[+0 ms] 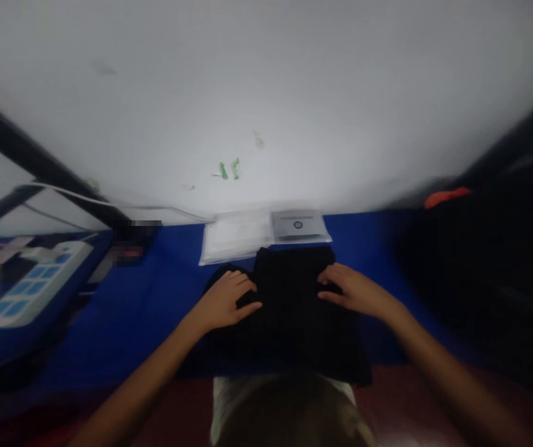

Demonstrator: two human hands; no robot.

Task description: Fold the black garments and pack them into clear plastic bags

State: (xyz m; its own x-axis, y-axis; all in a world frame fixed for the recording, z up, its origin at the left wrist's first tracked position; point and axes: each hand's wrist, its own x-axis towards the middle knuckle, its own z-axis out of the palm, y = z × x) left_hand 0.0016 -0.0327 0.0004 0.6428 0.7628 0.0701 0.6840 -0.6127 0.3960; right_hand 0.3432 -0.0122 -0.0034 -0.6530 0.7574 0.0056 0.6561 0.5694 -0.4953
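A black garment [289, 310] lies partly folded on the blue table [145, 298] in front of me. My left hand [226, 301] rests flat on its left side, fingers pointing right. My right hand [352, 288] presses on its upper right part, fingers pointing left. Both hands lie on the cloth; I cannot tell whether either pinches a fold. The near edge of the garment hangs over the table's front.
Clear plastic bags with a grey card [266, 233] lie just behind the garment, against the white wall. A white and blue power strip [33, 282] sits at the left with a cable. A dark heap with an orange tag [447, 195] fills the right side.
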